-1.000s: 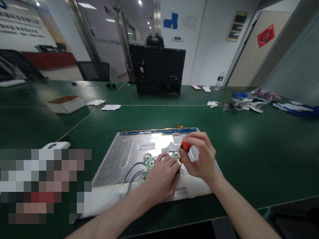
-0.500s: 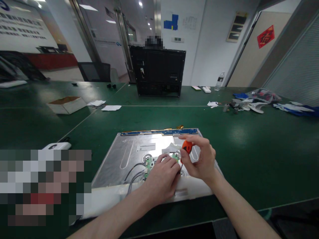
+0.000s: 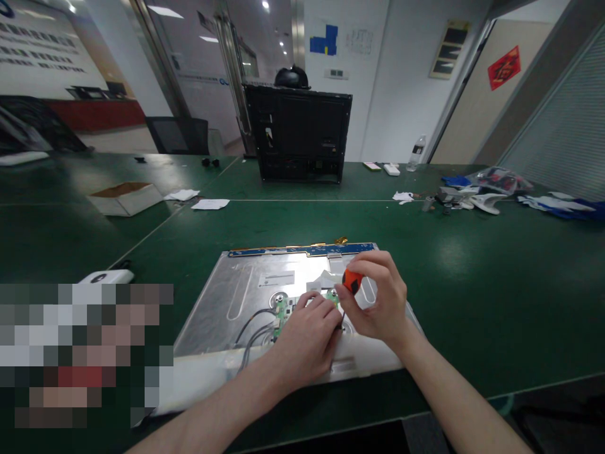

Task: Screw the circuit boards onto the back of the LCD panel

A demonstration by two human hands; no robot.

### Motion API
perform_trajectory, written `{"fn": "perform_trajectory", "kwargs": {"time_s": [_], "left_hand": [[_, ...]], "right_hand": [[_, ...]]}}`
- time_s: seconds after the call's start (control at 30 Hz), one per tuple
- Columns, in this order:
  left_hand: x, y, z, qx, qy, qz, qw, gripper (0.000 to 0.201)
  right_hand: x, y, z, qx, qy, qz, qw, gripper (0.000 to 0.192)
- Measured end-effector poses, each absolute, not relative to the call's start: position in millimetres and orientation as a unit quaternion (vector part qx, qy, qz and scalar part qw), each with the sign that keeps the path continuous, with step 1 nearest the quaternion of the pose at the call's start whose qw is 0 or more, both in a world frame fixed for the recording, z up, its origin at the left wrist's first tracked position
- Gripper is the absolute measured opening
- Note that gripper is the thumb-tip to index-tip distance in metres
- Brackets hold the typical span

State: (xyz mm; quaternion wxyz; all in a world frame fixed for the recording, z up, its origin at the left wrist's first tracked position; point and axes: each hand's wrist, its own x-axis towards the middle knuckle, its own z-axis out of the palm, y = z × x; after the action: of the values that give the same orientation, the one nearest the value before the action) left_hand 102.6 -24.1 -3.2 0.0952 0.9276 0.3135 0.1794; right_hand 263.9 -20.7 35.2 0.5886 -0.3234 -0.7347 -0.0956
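A screwdriver point(image 3: 352, 281) with an orange and black handle is held between the thumb and fingers of my right hand point(image 3: 380, 296). Its thin shaft slants down beside my left fingertips, and the tip is hidden. My left hand point(image 3: 309, 331) rests over a green circuit board point(image 3: 282, 309), covering much of it, fingers bent and close together; whatever they pinch is hidden. The board sits on the silvery metal back of a flat panel point(image 3: 217, 309). Dark cables point(image 3: 250, 337) run from the board's left side. Along the panel's far edge is a blue circuit strip point(image 3: 302, 250).
A black monitor-like unit point(image 3: 300, 135) stands at the back of the green table point(image 3: 496, 302). An open cardboard box point(image 3: 125, 205) and papers point(image 3: 210, 204) lie left. Back right are a bottle point(image 3: 416, 154) and bagged items point(image 3: 503, 181). Pixelation hides the lower left.
My right fingers have shifted around the screwdriver handle, and the handle has turned and tilted slightly to the left. My left hand has stayed in place.
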Motion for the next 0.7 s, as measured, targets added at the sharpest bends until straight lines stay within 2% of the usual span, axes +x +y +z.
{"fn": "perform_trajectory", "kwargs": {"time_s": [0.23, 0.47, 0.7], "left_hand": [[103.0, -24.4, -2.8, 0.928, 0.314, 0.182, 0.086, 0.013], [103.2, -24.9, -1.3, 0.927, 0.318, 0.175, 0.093, 0.014], [102.6, -24.4, -2.9, 0.929, 0.314, 0.177, 0.088, 0.016]], "right_hand": [[264.8, -22.6, 40.2, -0.298, -0.751, -0.076, 0.584, 0.037], [262.9, -20.5, 36.7, -0.308, -0.733, -0.057, 0.604, 0.033], [264.6, -22.6, 37.6, -0.304, -0.75, -0.042, 0.586, 0.035]]}}
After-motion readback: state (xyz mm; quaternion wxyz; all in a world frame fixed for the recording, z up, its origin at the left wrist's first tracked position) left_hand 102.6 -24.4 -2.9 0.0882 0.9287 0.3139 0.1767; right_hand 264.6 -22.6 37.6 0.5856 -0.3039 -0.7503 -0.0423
